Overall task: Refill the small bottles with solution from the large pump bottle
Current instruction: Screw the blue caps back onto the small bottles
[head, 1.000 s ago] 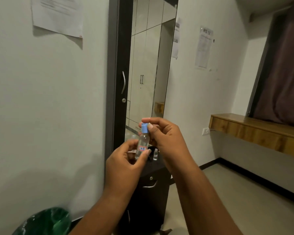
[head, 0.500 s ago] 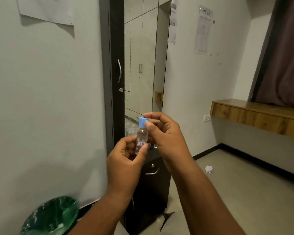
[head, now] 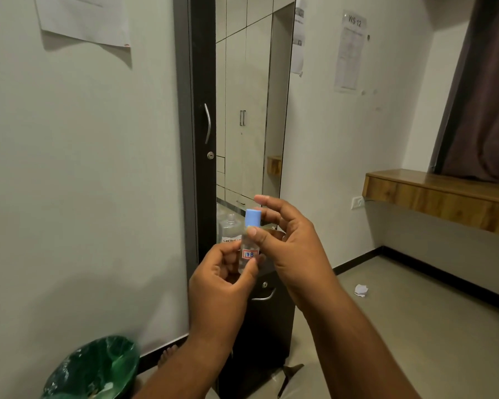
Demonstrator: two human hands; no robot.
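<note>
You hold one small clear plastic bottle [head: 246, 251] upright in front of the dark cabinet [head: 267, 318]. Your left hand [head: 224, 286] pinches its lower body between thumb and fingers. Your right hand [head: 288, 243] is loosely spread, thumb tip on the bottle's neck just below its single light-blue cap [head: 253, 218]. The red-bordered label reads "17B". Behind it stands one larger clear bottle [head: 229, 230], label partly legible: "CONTACT". One wall sheet [head: 349, 51] reads "WS 12".

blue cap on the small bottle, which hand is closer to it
Right. The right hand has its fingers around the blue cap; the left hand grips the small bottle lower down.
</note>
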